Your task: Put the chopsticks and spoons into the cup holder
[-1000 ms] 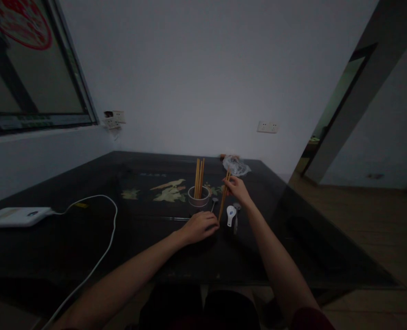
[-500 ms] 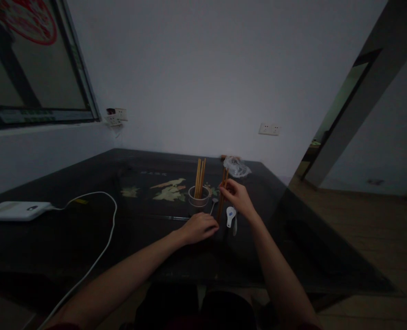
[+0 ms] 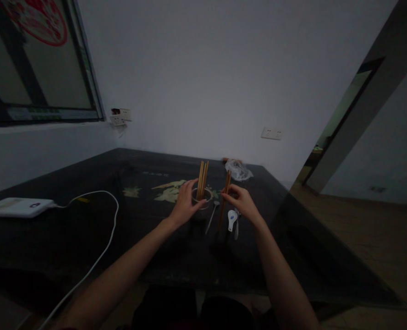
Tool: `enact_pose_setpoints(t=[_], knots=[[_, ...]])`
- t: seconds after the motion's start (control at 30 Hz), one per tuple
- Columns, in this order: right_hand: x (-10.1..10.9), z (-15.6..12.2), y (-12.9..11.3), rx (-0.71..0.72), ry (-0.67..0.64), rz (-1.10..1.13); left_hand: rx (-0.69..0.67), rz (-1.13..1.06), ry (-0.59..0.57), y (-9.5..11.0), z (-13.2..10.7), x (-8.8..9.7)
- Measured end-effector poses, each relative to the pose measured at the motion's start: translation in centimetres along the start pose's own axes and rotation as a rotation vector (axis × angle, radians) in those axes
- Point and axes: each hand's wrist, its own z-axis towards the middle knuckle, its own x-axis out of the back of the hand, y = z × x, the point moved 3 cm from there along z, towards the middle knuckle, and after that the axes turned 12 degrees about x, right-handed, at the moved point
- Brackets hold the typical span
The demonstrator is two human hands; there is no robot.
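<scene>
Head view: right hand (image 3: 242, 202) holds chopsticks (image 3: 224, 197).

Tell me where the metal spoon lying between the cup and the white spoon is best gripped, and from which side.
Probably at the handle end of the metal spoon, the end nearest the person, coming from above and in front. It lies flat on the table, its bowl close by the cup held by the left hand; the right hand holds chopsticks just right of it.
</scene>
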Motion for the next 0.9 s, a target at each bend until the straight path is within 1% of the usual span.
enact_pose_setpoints(t=[0.03, 0.07, 0.13, 0.17, 0.2, 0.27, 0.33, 0.4, 0.53, 0.7, 0.8, 0.9], knots=[[0.0, 0.0, 0.0, -0.008, 0.0, 0.01, 0.094, -0.046, 0.005, -1.2, 0.5, -0.2], [0.0, 0.0, 0.1, -0.013, -0.001, 0.017, 0.176, -0.094, -0.026, -2.3, 0.8, -0.5], [0.0, 0.0, 0.2, -0.018, -0.001, 0.021, 0.321, -0.195, -0.163, -4.1, 1.3, -1.1], [0.0, 0.0, 0.2, -0.018, -0.002, 0.019, 0.365, -0.234, -0.245, -4.6, 1.3, -1.4], [0.1, 0.0, 0.2, -0.018, -0.003, 0.015, 0.379, -0.274, -0.332, -4.9, 1.3, -1.7], [0.1, 0.0, 0.2, -0.018, -0.009, 0.013, 0.338, -0.355, -0.483, -4.8, 1.0, -2.2], [0.1, 0.0, 0.2, -0.019, -0.012, 0.02, 0.291, -0.418, -0.567, -4.6, 0.7, -2.6], [0.0, 0.0, 0.1, -0.023, -0.013, 0.032, 0.308, -0.444, -0.575, -4.8, 0.3, -3.1], [-0.1, 0.0, 0.1, -0.03, -0.019, 0.04, 0.348, -0.494, -0.542, -5.5, 0.0, -3.8], [0.2, 0.6, -0.2, -0.048, 0.005, -0.006, 0.358, -0.48, -0.542, -5.5, 0.1, -3.8], [1.0, 1.5, -1.3, -0.022, 0.055, -0.006, 0.351, -0.482, -0.554, -5.4, 0.1, -3.7], [2.3, 2.7, -3.3, 0.016, 0.13, 0.054, 0.334, -0.464, -0.539, -5.7, 0.2, -3.9]])
